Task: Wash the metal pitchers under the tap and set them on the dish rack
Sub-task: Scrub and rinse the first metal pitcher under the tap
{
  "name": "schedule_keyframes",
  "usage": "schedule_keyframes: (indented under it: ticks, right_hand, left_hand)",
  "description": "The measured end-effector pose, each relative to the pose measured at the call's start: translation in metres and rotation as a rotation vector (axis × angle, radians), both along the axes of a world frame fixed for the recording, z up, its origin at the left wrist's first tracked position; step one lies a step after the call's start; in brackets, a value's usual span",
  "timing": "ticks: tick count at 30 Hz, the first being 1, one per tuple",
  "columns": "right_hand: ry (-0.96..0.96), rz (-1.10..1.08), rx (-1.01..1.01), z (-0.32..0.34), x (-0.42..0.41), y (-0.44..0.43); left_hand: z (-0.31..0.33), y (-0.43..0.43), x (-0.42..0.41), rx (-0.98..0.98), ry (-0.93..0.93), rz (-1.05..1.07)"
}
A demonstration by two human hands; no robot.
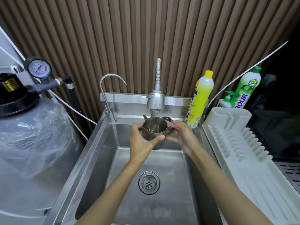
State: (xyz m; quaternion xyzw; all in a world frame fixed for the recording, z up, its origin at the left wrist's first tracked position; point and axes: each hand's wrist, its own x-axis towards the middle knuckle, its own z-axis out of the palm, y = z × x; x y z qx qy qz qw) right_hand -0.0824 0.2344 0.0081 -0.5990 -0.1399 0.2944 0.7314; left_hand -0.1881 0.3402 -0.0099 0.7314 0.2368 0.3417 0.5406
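A metal pitcher [154, 129] is held upright over the steel sink [97, 153], right under the tap [155, 101]. Water runs from the tap into its mouth. My left hand [142, 142] wraps the pitcher's body from the left, thumb across the front. My right hand [181, 135] grips it at the handle side on the right. A second metal pitcher [167, 119] stands behind on the sink's back ledge, mostly hidden. The pale plastic dish rack [240, 148] lies to the right of the sink, with nothing on it.
A thin gooseneck tap [107, 88] rises at the sink's back left. A yellow soap bottle [199, 99], a green bottle [246, 88] and a small pump bottle [225, 101] stand behind the rack. A wrapped grey tank [32, 135] with a pressure gauge [39, 69] fills the left.
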Motion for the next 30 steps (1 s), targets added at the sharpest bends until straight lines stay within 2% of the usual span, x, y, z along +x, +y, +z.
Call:
schedule_keyframes:
  ticks: [5,10,12,15,19,25,27,30]
  right_hand:
    - [-0.13,-0.038,-0.269,0.029,0.006,-0.012]
    - [-0.287,-0.135,-0.344,0.051,0.01,-0.006]
    - [-0.359,-0.168,-0.345,0.055,0.009,-0.001]
    - [-0.383,-0.175,-0.248,0.059,0.006,0.005]
    - [-0.282,-0.088,-0.072,0.044,0.011,0.011]
    - [0.174,-0.002,0.277,0.003,0.009,0.02]
    - [0.224,0.001,0.279,-0.006,0.003,0.019]
    - [0.166,0.001,0.148,-0.013,-0.003,0.014]
  left_hand:
    - [-0.007,-0.004,0.013,-0.351,-0.007,-0.058]
    - [-0.004,-0.005,0.024,-0.615,-0.086,-0.239]
    - [-0.001,-0.004,0.028,-0.637,-0.121,-0.267]
    - [0.002,0.0,0.034,-0.584,-0.119,-0.241]
    - [0.002,0.007,0.035,-0.459,-0.131,-0.145]
    - [0.008,0.013,0.017,-0.066,-0.153,-0.102]
    - [0.008,0.014,0.009,-0.013,-0.154,-0.128]
    - [0.006,0.017,0.002,0.096,-0.04,-0.053]
